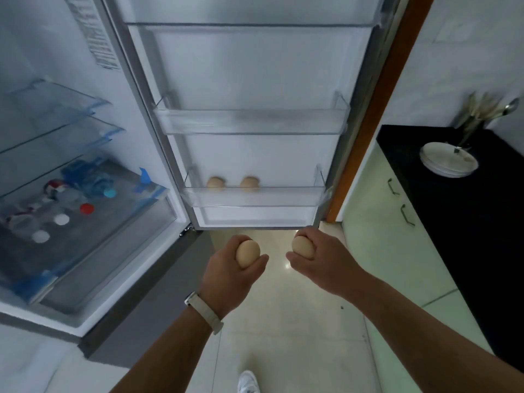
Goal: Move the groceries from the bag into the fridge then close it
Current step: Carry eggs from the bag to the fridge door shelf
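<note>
The left hand [226,268] had its fingers and thumb curled closely round a tan egg [247,253], and most of the shell showed above the thumb. The right hand [326,262] gripped a second egg [302,246] the same way, with its fingers wrapped over the top and its thumb beneath. The two hands were near each other but apart. Just beyond both sets of fingertips stood the open fridge door [249,66]. Its lowest door bin [255,195] was the nearest shelf to the fingers and already held two shelved eggs [215,183] side by side behind the clear front. Farther beyond the fingers was the middle door bin [249,123]. Well to the left of the left fingers, a clear drawer [119,222] inside the fridge held bottles seen from above, with a red cap [86,208], a teal cap [110,192] and two white caps [61,219]. Any print on them was too blurred to read. Far beyond the left fingers, a printed label [93,32] ran up the inner wall, its lines of text also too blurred to read. A pale watch strap [204,310] circled the left wrist behind the fingers, with no brand legible on it. Well to the right of the right fingers, a black counter [453,208] carried stacked white plates [448,163] and a holder of cutlery [479,114]. Below the wrists, a white shoe [249,381] rested on the tiled floor.
</note>
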Tool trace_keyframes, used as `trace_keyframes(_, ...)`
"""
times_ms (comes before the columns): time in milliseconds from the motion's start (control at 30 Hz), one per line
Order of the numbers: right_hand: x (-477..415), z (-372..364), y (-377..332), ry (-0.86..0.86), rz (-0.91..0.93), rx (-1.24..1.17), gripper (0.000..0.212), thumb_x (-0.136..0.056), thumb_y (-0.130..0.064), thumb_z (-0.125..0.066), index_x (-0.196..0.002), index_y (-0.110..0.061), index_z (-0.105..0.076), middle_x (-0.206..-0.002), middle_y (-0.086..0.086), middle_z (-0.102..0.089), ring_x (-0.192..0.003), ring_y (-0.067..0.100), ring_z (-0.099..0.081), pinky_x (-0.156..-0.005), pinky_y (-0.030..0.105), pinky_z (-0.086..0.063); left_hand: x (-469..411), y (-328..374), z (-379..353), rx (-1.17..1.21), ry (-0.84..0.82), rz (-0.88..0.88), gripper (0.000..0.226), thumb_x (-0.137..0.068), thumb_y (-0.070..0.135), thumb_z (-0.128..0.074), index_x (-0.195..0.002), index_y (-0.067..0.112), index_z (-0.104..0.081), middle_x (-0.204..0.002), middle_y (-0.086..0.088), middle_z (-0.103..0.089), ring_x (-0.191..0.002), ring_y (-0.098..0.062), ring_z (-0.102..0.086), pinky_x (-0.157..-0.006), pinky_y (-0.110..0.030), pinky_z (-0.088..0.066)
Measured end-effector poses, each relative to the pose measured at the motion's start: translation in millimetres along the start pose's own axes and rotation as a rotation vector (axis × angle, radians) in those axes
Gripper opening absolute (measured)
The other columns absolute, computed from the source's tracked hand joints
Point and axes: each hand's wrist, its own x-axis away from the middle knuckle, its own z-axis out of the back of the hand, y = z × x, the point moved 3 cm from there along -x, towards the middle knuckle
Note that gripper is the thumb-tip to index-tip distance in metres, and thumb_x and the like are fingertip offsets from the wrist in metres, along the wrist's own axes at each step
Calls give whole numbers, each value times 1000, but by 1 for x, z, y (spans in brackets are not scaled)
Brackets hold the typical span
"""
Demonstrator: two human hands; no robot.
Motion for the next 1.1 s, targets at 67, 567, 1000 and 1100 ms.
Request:
trace_keyframes(67,-21,-7,-5,11,-30,-11,25,-80,-41,-71,-95,-30,-54,-77,-6,-59,-62,9,-58,-49,15,-44,-25,-5,9,9,-18,-3,28,-76,31,-81,-89,34,-56,-74,10,-63,-64,2,-60,-51,-11,-46)
trace_keyframes(567,-120,-5,9,33,-205,-190,17,-82,-29,-71,-90,-26,-56,-75,-6,-57,-54,2,-50,-49,20,-43,-131,-21,2,31,-162,4,25,-78,32,-79,-90,33,-56,-78,10,-64,-68,-1,-60,-55,-16,-51)
trace_keyframes(1000,-224,14,49,-108,-84,-90,22,-81,-28,-65,-98,-28,-52,-83,-6,-58,-65,10,-56,-55,26,-47,-225,0,-30,-121,-137,-36,22,-82,34,-72,-96,33,-55,-79,11,-63,-63,-5,-59,-53,-15,-45)
trace_keyframes(1100,-236,20,60,-182,-57,-40,25,-80,-29,-65,-101,-30,-51,-88,-8,-57,-73,9,-57,-58,24,-43,-242,6,-42,-167,-209,-74,27,-77,50,-62,-98,37,-52,-87,11,-66,-73,-6,-62,-62,-26,-52)
